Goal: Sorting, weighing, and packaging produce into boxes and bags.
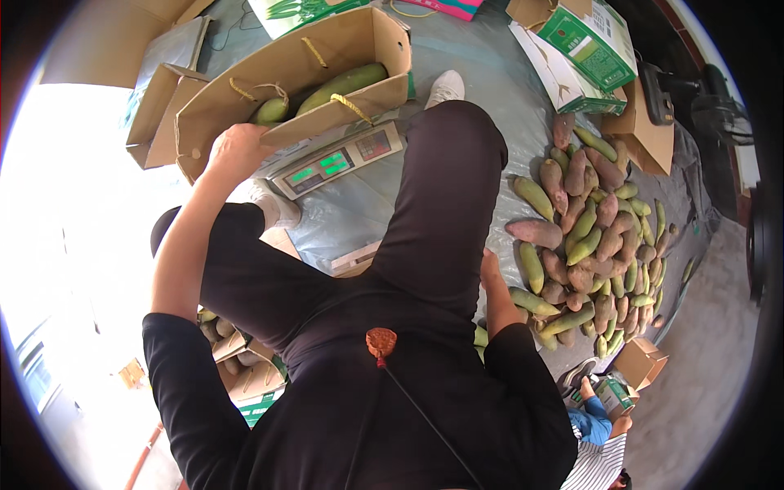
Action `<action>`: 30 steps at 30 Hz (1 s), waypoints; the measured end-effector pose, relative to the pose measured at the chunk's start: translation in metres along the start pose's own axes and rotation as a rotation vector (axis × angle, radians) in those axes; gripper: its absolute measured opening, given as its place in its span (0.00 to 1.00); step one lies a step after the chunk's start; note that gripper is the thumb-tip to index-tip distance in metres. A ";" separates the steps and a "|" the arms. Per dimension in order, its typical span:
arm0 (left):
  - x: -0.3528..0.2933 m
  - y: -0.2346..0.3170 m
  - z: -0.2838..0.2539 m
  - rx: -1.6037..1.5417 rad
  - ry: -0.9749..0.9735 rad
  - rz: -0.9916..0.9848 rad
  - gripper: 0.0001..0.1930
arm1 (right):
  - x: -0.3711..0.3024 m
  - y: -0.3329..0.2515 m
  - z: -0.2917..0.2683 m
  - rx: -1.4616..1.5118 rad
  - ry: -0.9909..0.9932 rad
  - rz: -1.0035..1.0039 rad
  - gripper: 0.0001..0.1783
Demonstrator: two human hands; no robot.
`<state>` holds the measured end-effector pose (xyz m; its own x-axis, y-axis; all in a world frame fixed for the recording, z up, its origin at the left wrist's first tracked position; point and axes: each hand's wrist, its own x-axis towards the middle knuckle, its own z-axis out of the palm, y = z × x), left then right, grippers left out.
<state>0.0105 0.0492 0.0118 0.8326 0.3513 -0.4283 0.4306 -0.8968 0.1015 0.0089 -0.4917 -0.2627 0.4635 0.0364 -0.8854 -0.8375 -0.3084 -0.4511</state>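
A brown cardboard box (286,135) with yellow rope handles stands tilted on a digital scale (339,163) with lit green displays. Inside lie a long green radish (343,86) and another green one (272,111), partly hidden by the near wall. My left hand (238,152) is closed on the top edge of that wall, toward its left end. Down beside my right thigh is my right hand (490,269), its fingers mostly hidden behind the leg. It is nearest to a large heap of green radishes (531,268) and reddish-brown tubers that look like sweet potatoes (535,233).
Plastic sheeting (482,61) covers the floor. Green-and-white cartons (584,53) stand at the far right, near a black fan (719,106). Opened cardboard (163,114) lies left of the scale. Behind me, at lower right, another person (600,449) handles a small box (614,394).
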 end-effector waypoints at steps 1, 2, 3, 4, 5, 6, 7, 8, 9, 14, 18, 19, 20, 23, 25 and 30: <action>0.000 0.001 0.000 0.006 -0.004 0.010 0.14 | -0.002 -0.002 -0.001 0.011 0.005 0.004 0.10; 0.000 0.001 0.001 0.015 0.010 0.017 0.14 | -0.005 -0.005 -0.002 -0.098 0.026 -0.009 0.10; 0.000 0.002 0.002 0.022 0.024 0.027 0.14 | -0.007 -0.006 -0.002 -0.206 0.050 -0.020 0.11; 0.001 0.003 0.003 0.022 0.018 0.056 0.14 | -0.007 -0.005 -0.004 -0.188 0.072 -0.013 0.11; 0.000 0.002 0.003 0.034 0.034 0.070 0.14 | -0.005 -0.004 -0.005 -0.185 0.079 0.008 0.11; 0.001 0.000 0.005 0.042 0.053 0.090 0.14 | -0.003 -0.005 -0.007 -0.182 0.091 0.026 0.11; 0.000 -0.002 0.007 0.008 0.058 0.097 0.14 | 0.001 -0.003 -0.008 -0.169 0.102 0.017 0.11; 0.000 -0.005 0.008 -0.023 0.065 0.104 0.14 | 0.004 -0.004 -0.007 -0.154 0.111 0.005 0.11; -0.001 -0.002 0.008 -0.039 0.071 0.084 0.14 | 0.007 -0.006 -0.006 -0.132 0.143 0.009 0.11; 0.002 0.001 0.013 -0.014 0.076 0.095 0.14 | 0.015 0.001 -0.019 -0.113 0.136 -0.016 0.09; -0.010 0.010 0.006 -0.067 0.080 0.022 0.15 | 0.029 -0.007 -0.023 -0.130 0.197 -0.015 0.09; -0.011 0.006 0.006 -0.073 0.089 0.019 0.15 | 0.035 -0.009 -0.025 -0.109 0.242 -0.037 0.09; -0.013 0.001 0.006 -0.078 0.098 0.014 0.15 | 0.043 -0.012 -0.025 -0.090 0.285 -0.060 0.09; 0.012 0.010 0.022 -0.092 0.096 0.100 0.15 | 0.082 0.028 -0.086 -0.357 0.514 -0.268 0.10; 0.007 0.009 0.019 -0.089 0.096 0.056 0.15 | 0.087 0.001 -0.079 -0.536 0.606 -0.221 0.12; -0.007 0.006 0.013 -0.079 0.113 -0.057 0.14 | 0.064 -0.095 -0.068 -0.791 0.728 -0.440 0.17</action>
<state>0.0027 0.0380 0.0032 0.8378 0.4330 -0.3324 0.5007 -0.8522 0.1520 0.1383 -0.5245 -0.2690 0.9417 -0.1879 -0.2792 -0.2670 -0.9221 -0.2800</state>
